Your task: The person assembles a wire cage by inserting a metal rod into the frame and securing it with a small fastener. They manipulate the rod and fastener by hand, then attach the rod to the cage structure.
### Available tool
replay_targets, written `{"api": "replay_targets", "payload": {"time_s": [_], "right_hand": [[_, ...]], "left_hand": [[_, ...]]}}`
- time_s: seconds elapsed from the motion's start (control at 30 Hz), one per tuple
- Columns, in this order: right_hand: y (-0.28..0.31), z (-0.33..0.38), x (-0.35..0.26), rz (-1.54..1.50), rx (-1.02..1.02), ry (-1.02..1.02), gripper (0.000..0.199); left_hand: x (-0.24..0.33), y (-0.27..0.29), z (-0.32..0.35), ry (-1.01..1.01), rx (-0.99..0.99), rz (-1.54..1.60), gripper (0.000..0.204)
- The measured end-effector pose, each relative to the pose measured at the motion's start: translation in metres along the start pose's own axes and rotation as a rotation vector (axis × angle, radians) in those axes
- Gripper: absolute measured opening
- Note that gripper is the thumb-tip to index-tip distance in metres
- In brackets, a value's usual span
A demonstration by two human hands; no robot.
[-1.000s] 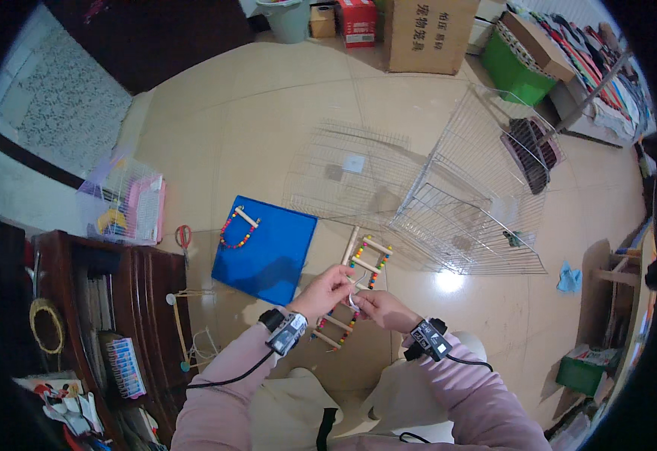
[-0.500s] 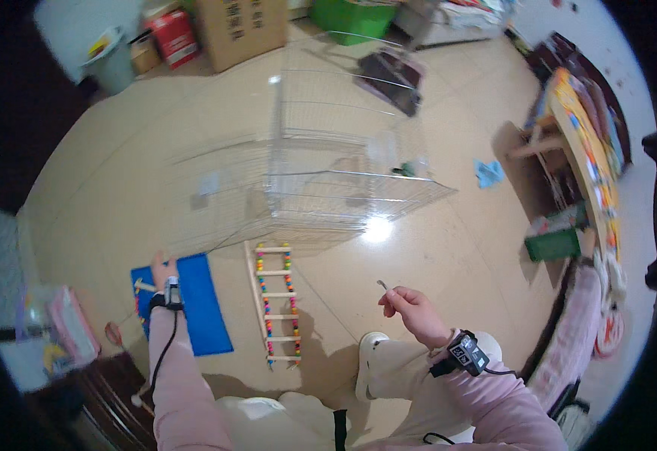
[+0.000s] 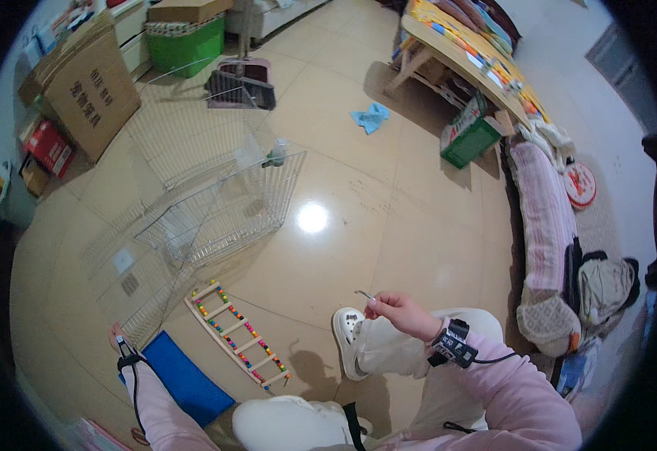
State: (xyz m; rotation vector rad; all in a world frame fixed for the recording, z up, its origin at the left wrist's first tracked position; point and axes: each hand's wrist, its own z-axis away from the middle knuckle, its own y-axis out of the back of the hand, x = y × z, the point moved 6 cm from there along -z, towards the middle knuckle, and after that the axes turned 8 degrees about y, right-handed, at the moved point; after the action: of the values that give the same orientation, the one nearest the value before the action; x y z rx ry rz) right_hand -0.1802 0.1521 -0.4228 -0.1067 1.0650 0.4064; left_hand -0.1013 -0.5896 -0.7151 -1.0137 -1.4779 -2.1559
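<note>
Head view: the right hand (image 3: 406,316) pinches a small metal hook (image 3: 362,293), probably light and stiff, best held at one end, right of the bead ladder (image 3: 247,345); the left hand (image 3: 119,335), near the blue board (image 3: 182,379), has an unclear grip.

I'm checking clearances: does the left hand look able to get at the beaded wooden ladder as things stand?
Probably yes: the beaded wooden ladder lies uncovered to the right of the left hand, and the blue panel partly between them looks flat. Whether that hand is empty, I cannot tell.
</note>
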Motion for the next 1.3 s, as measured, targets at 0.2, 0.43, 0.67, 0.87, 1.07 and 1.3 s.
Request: {"api": "replay_targets", "payload": {"time_s": [0.2,0.43,0.67,0.87,1.07,1.3], "right_hand": [[0.021,0.05,-0.015,-0.007,0.132,0.029,0.029],[0.058,0.079,-0.028,-0.115,0.206,0.091,0.03],[0.118,0.046,0.031,-0.135,0.25,0.094,0.03],[0.177,0.014,0.083,-0.331,0.278,0.1,0.027],[0.21,-0.016,0.112,-0.413,0.369,0.096,0.029],[0.227,-0.024,0.126,-0.636,0.437,0.128,0.028]], "left_hand": [[0.116,0.026,0.047,-0.035,-0.063,0.212,0.035],[0.209,0.104,0.113,-0.188,0.061,-0.056,0.04],[0.211,0.2,0.168,-0.181,0.116,0.056,0.034],[0.216,0.265,0.286,-0.085,0.045,0.001,0.032],[0.213,0.214,0.438,-0.036,-0.175,-0.075,0.028],[0.209,0.034,0.552,0.247,-0.469,0.029,0.03]]}}
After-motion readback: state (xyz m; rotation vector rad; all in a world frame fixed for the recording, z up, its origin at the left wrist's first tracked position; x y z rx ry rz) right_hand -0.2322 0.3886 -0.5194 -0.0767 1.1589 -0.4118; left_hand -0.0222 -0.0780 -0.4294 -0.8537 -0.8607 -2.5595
